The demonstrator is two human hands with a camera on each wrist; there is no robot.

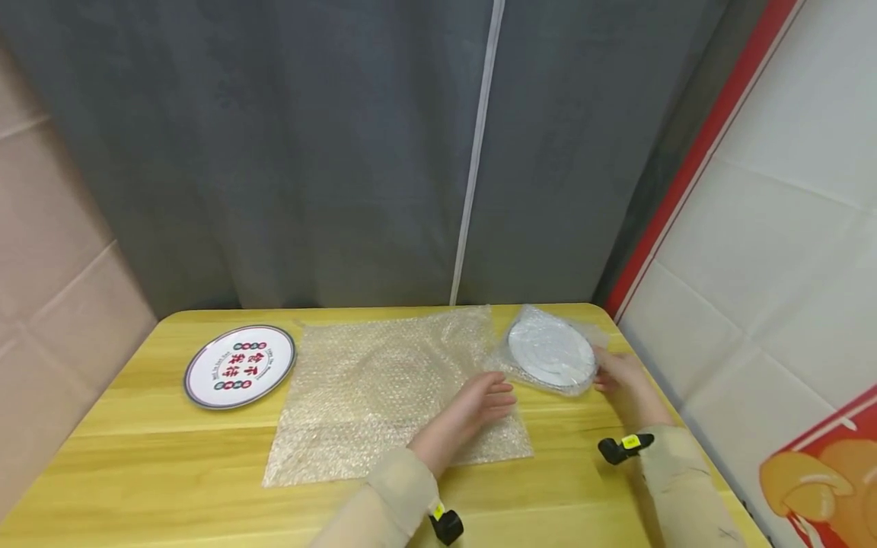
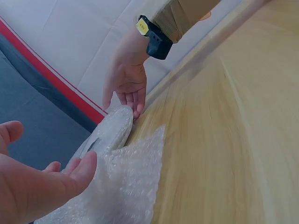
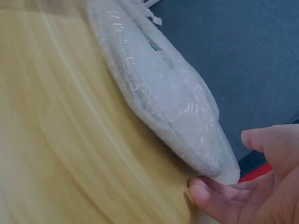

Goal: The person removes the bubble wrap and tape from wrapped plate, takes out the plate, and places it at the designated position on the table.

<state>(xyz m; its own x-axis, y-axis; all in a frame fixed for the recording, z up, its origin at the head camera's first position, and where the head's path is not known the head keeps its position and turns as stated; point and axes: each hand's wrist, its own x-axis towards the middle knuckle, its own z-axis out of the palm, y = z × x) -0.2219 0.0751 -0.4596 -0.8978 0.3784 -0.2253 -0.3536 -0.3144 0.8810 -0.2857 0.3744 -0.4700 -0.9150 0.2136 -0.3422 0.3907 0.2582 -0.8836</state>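
Note:
A plate wrapped in bubble wrap (image 1: 552, 350) lies at the back right of the table. My right hand (image 1: 619, 373) is at its right edge; in the right wrist view its fingers (image 3: 219, 198) touch the underside of the wrapped rim, while the thumb stands apart. My left hand (image 1: 476, 403) is over the right part of a flat bubble wrap sheet (image 1: 356, 396), palm turned toward the wrapped plate, fingers loosely extended and holding nothing. To the left of the sheet lies an unwrapped white plate (image 1: 240, 367) with a dark rim and red and green characters.
The wooden table (image 1: 171, 472) ends against a dark grey curtain (image 1: 308, 152) at the back. A white wall panel with a red stripe (image 1: 706, 160) rises close by the right edge, and a pale panel (image 1: 62, 251) stands at the left.

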